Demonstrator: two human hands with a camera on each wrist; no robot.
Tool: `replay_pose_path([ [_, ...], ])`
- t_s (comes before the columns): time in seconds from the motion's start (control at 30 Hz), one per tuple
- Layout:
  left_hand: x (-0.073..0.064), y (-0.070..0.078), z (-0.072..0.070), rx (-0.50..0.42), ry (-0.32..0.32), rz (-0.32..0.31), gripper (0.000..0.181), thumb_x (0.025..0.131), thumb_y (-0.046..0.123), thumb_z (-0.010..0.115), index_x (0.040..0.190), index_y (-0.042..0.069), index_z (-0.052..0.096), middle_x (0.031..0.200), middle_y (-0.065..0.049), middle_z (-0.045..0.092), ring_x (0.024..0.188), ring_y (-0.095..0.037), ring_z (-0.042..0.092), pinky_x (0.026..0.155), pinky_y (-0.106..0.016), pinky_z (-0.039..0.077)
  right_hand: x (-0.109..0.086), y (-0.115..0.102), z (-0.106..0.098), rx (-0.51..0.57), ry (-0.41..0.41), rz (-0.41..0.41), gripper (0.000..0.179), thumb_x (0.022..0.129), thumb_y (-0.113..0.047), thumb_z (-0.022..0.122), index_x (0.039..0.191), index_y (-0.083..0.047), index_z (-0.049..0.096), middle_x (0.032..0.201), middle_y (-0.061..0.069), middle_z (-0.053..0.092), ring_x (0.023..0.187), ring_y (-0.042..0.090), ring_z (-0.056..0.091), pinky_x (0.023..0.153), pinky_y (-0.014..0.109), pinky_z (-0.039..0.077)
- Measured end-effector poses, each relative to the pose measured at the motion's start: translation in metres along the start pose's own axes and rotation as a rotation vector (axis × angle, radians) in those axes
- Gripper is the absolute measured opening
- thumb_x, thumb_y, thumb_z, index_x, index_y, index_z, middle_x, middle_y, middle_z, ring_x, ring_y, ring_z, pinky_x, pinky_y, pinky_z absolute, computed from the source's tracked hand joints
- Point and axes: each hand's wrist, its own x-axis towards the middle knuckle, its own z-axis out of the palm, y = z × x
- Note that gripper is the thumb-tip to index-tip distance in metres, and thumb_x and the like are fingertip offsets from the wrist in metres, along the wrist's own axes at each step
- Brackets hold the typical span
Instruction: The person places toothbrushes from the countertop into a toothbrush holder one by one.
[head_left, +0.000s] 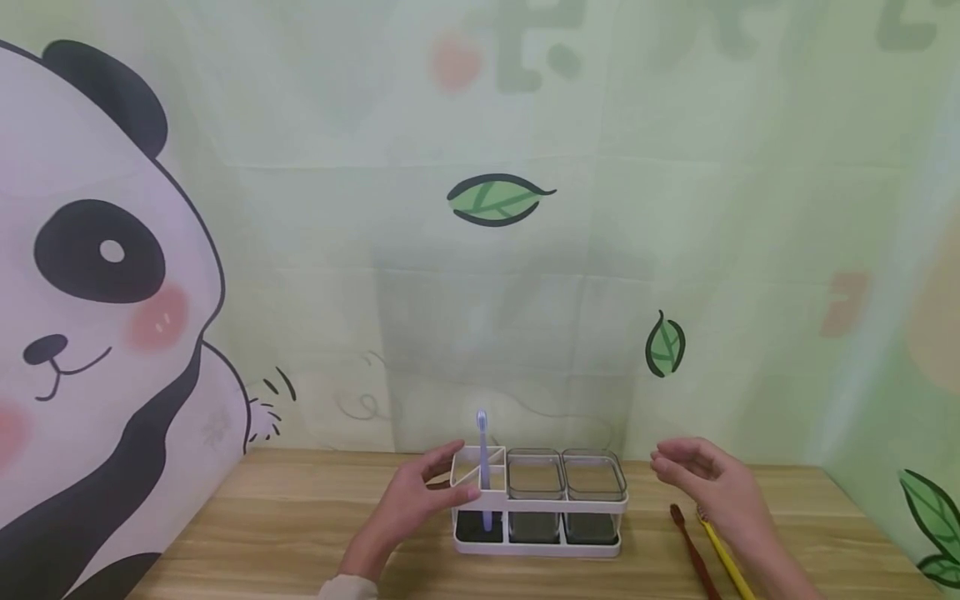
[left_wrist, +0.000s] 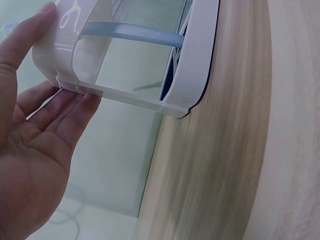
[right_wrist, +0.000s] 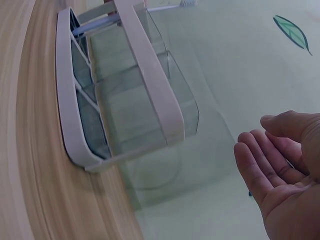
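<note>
A white two-tier toothbrush holder (head_left: 566, 505) stands on the table, with two clear cups (head_left: 535, 490) at its middle and right. A pale purple-blue toothbrush (head_left: 485, 477) stands, bristles up, in the divided left section. My left hand (head_left: 411, 498) holds the left end of the upper tier, thumb in front and fingers behind; the left wrist view shows thumb and fingers on either side of the white frame. To the right of the holder, my right hand (head_left: 712, 487) hovers with loosely bent fingers and nothing in them, apart from the holder.
Below the right hand, a dark red toothbrush (head_left: 692, 546) and a yellow toothbrush (head_left: 722, 550) lie side by side on the wooden table (head_left: 300, 517). Behind the table hangs a pale green cloth (head_left: 315, 225) printed with a panda and leaves.
</note>
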Motion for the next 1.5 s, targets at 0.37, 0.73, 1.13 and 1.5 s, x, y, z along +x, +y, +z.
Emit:
replay_pose_path([
  [0.37, -0.001, 0.001, 0.000, -0.020, -0.007, -0.004, 0.073, 0.090, 0.019, 0.087, 0.152, -0.001, 0.054, 0.144, -0.027, 0.061, 0.131, -0.045, 0.061, 0.104, -0.050, 0.055, 0.003, 0.015, -0.028, -0.088, 0.013, -0.007, 0.065, 0.096, -0.051, 0.077, 0.139, -0.004, 0.063, 0.124, 0.002, 0.076, 0.103, 0.007, 0.073, 0.087, 0.016, 0.053],
  [0.73, -0.001, 0.000, 0.001, -0.002, 0.007, -0.004, 0.072, 0.089, 0.018, 0.088, 0.151, -0.001, 0.056, 0.145, -0.027, 0.061, 0.131, -0.045, 0.060, 0.104, -0.052, 0.055, 0.005, 0.029, -0.046, -0.153, -0.007, 0.049, 0.070, 0.098, -0.052, 0.075, 0.142, 0.000, 0.060, 0.126, 0.008, 0.074, 0.103, 0.009, 0.073, 0.086, 0.019, 0.053],
  [1.13, 0.001, -0.002, 0.000, 0.035, 0.001, -0.017, 0.076, 0.089, 0.027, 0.089, 0.152, 0.002, 0.056, 0.147, -0.026, 0.059, 0.132, -0.045, 0.059, 0.104, -0.052, 0.054, 0.009, 0.053, -0.058, -0.159, -0.077, 0.064, 0.058, 0.101, -0.038, 0.075, 0.139, 0.004, 0.061, 0.127, 0.013, 0.073, 0.106, 0.018, 0.073, 0.096, 0.036, 0.058],
  [1.5, 0.000, -0.002, 0.001, 0.037, 0.009, -0.008, 0.075, 0.088, 0.026, 0.090, 0.151, 0.002, 0.057, 0.147, -0.026, 0.059, 0.131, -0.045, 0.060, 0.104, -0.051, 0.055, 0.014, 0.073, -0.066, -0.233, -0.120, 0.079, 0.047, 0.103, -0.028, 0.074, 0.132, 0.008, 0.065, 0.117, 0.015, 0.076, 0.103, 0.024, 0.073, 0.098, 0.052, 0.056],
])
